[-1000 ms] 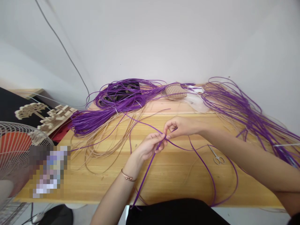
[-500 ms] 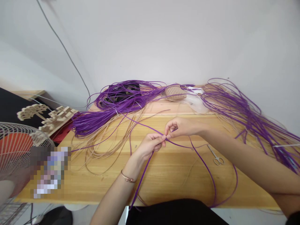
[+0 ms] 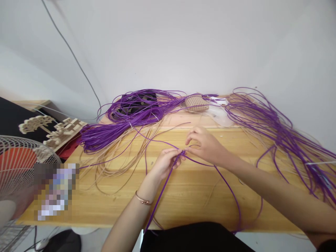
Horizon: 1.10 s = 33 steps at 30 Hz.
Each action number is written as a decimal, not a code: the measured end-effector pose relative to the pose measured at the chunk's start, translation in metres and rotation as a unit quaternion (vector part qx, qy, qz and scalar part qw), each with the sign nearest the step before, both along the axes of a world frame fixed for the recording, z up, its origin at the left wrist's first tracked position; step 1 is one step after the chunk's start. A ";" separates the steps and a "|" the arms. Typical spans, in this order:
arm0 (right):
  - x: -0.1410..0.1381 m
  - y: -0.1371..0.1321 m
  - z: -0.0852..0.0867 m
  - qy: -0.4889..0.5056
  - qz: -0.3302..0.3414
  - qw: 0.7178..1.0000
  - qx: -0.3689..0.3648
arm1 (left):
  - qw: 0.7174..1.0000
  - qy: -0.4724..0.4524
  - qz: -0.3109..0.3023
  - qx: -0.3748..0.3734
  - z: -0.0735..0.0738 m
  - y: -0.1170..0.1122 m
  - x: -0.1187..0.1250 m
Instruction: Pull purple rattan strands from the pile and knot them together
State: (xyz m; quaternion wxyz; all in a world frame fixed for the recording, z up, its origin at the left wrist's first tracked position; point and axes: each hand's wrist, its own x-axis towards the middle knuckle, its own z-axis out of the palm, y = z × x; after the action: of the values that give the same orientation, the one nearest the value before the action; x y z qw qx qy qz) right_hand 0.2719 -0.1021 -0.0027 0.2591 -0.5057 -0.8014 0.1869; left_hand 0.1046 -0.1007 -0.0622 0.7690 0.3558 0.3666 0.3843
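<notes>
Over the middle of the wooden table (image 3: pixel 183 196), my left hand (image 3: pixel 165 162) pinches a thin purple strand (image 3: pixel 160 196) that runs down toward my lap. Fingertip to fingertip with it, my right hand (image 3: pixel 206 143) pinches the same strand where it loops away to the right. A large coiled bundle of purple strands (image 3: pixel 123 119) lies at the back left, with tan strands (image 3: pixel 115 157) spread beneath it. More loose purple strands (image 3: pixel 275 129) fan across the right side.
A small woven tan basket piece (image 3: pixel 195 103) and clear plastic wrap (image 3: pixel 219 113) sit at the back by the wall. A fan (image 3: pixel 18 168) stands at the left edge, with wooden cut-out models (image 3: pixel 52 129) behind it. A grey cable (image 3: pixel 76 63) hangs down the wall.
My right hand has turned palm-down and its forearm has dropped lower, now covering the scissors that lay on the table. The strand loop on the right has shifted. My left hand has hardly moved.
</notes>
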 end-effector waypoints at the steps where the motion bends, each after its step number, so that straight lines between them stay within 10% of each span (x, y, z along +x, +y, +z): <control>1: -0.002 -0.006 0.000 -0.017 -0.030 0.999 0.012 | 1.000 -0.003 0.015 -0.004 -0.001 0.001 0.001; 8: -0.017 -0.024 -0.020 0.108 -0.079 0.974 -0.181 | 0.996 0.036 0.082 0.026 -0.004 0.000 0.008; 17: -0.032 -0.026 -0.057 0.399 -0.144 0.853 -0.306 | 0.983 0.123 0.098 0.097 -0.009 -0.001 0.007; 33: -0.027 -0.028 -0.056 0.399 -0.127 0.860 -0.291 | 0.988 0.121 0.033 0.093 -0.006 -0.003 0.000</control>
State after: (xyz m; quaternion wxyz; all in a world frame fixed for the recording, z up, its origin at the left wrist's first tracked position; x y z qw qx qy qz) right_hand 0.2448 -0.1302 -0.0589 0.4192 -0.5373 -0.4675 0.5631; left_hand 0.1041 -0.1037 -0.0686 0.6691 0.4575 0.4311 0.3964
